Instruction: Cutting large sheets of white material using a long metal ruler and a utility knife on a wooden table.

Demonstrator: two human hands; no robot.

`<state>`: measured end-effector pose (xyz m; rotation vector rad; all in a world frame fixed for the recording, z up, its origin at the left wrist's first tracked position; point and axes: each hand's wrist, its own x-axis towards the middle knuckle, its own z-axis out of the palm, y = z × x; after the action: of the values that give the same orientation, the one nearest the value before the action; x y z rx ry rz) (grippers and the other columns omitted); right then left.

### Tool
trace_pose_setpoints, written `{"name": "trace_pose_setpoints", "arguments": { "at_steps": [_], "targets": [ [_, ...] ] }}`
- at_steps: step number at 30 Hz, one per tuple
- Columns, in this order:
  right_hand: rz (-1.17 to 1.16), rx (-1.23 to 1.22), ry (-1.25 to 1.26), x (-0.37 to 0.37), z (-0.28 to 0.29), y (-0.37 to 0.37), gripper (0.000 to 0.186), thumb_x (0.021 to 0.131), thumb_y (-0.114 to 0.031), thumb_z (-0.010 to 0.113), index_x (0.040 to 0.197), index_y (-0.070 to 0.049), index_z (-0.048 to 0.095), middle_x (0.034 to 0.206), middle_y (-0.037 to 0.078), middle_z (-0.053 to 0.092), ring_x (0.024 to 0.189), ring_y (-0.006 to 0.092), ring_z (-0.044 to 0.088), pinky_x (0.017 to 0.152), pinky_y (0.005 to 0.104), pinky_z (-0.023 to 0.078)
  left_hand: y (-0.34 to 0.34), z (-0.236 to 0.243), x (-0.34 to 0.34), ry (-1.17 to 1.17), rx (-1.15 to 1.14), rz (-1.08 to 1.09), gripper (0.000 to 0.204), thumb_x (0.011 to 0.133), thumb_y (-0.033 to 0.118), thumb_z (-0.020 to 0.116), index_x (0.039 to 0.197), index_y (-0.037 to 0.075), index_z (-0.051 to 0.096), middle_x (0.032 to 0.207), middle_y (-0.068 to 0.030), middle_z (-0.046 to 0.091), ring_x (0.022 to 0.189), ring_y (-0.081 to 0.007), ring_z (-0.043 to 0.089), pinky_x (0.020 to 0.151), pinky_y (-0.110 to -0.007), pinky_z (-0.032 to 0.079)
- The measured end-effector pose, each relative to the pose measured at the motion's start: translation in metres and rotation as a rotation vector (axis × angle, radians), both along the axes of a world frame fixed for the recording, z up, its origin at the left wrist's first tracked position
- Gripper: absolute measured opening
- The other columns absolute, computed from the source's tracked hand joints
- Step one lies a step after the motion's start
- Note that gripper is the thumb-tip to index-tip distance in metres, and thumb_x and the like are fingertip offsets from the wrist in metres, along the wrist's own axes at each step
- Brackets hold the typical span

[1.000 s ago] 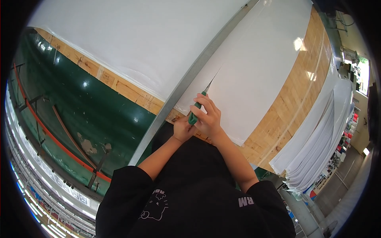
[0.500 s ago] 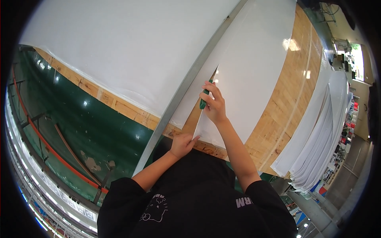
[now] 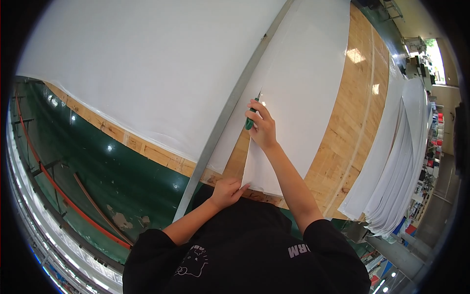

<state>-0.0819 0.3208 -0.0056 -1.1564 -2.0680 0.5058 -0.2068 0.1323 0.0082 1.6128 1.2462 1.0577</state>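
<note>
My right hand [image 3: 263, 128] is closed around a green-handled knife [image 3: 251, 117], whose thin blade points away from me over the white sheet [image 3: 298, 112]. Behind the knife, a cut in the sheet widens toward me, and a wedge of wooden tabletop [image 3: 236, 159] shows through it. At the near table edge, my left hand [image 3: 228, 191] pinches the corner of the sheet on the right side of the cut. That corner looks slightly raised. A long grey metal straightedge [image 3: 230, 105] lies across the white material just left of the knife, its near end jutting past the table.
A broad white sheet [image 3: 132, 73] covers the table left of the straightedge. Bare wooden tabletop [image 3: 338, 127] runs along the right, with a stack of curling white sheets [image 3: 391, 181] beyond it. Below the left edge are a green surface [image 3: 98, 152] and an orange-red rail [image 3: 58, 191].
The view has shifted a little. My left hand has drawn slightly nearer to me with the sheet's corner, which now lifts. The knife stays in my right hand.
</note>
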Motion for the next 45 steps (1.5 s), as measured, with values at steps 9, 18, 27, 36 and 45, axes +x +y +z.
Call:
{"name": "trace_pose_setpoints", "arguments": {
  "at_steps": [9,18,27,36,45],
  "targets": [
    [-0.003,0.077,-0.057,-0.008,0.003,-0.011,0.033,0.060,0.009,0.065,0.084,-0.014,0.058,0.100,0.002,0.059,0.099,0.0235,0.064,0.061,0.0302,0.054,0.013,-0.028,-0.003,-0.178,-0.474,0.152,0.020,0.088,0.015,0.061,0.098,-0.002,0.059,0.082,-0.0086,0.062,0.073,-0.0155,0.058,0.063,-0.031,0.044],
    [-0.038,0.055,-0.072,-0.014,0.005,-0.009,0.035,0.060,0.009,0.064,0.086,-0.014,0.058,0.101,0.003,0.059,0.101,0.0253,0.063,0.060,0.0307,0.053,0.123,-0.056,0.024,0.132,-0.544,0.107,0.026,0.080,0.015,0.060,0.101,0.000,0.055,0.076,-0.0203,0.064,0.071,-0.0374,0.063,0.061,-0.043,0.047],
    [-0.079,-0.143,-0.001,-0.005,0.016,0.014,0.031,0.066,0.012,0.061,0.087,-0.011,0.058,0.105,0.004,0.059,0.106,0.0262,0.061,0.067,0.0333,0.053,0.121,-0.008,0.040,0.038,-0.519,0.183,0.017,0.079,0.016,0.060,0.083,-0.001,0.060,0.066,-0.0221,0.059,0.064,-0.0424,0.059,0.055,-0.048,0.044],
    [-0.054,-0.115,0.055,-0.004,0.009,0.034,0.039,0.062,0.014,0.058,0.090,-0.013,0.058,0.104,0.006,0.055,0.106,0.0270,0.059,0.062,0.0342,0.052,0.119,-0.006,0.034,0.095,-0.431,0.037,0.021,0.085,0.021,0.063,0.082,0.000,0.063,0.061,-0.0209,0.057,0.054,-0.0381,0.055,0.049,-0.041,0.042],
    [-0.147,-0.027,0.078,0.004,0.004,0.071,0.039,0.062,0.016,0.057,0.090,-0.012,0.058,0.103,0.007,0.057,0.106,0.0282,0.059,0.064,0.0347,0.052,0.120,0.007,0.040,-0.067,-0.411,0.029,0.031,0.089,0.022,0.061,0.068,0.001,0.053,0.056,-0.0174,0.053,0.049,-0.0358,0.053,0.046,-0.041,0.039]
  ]
}}
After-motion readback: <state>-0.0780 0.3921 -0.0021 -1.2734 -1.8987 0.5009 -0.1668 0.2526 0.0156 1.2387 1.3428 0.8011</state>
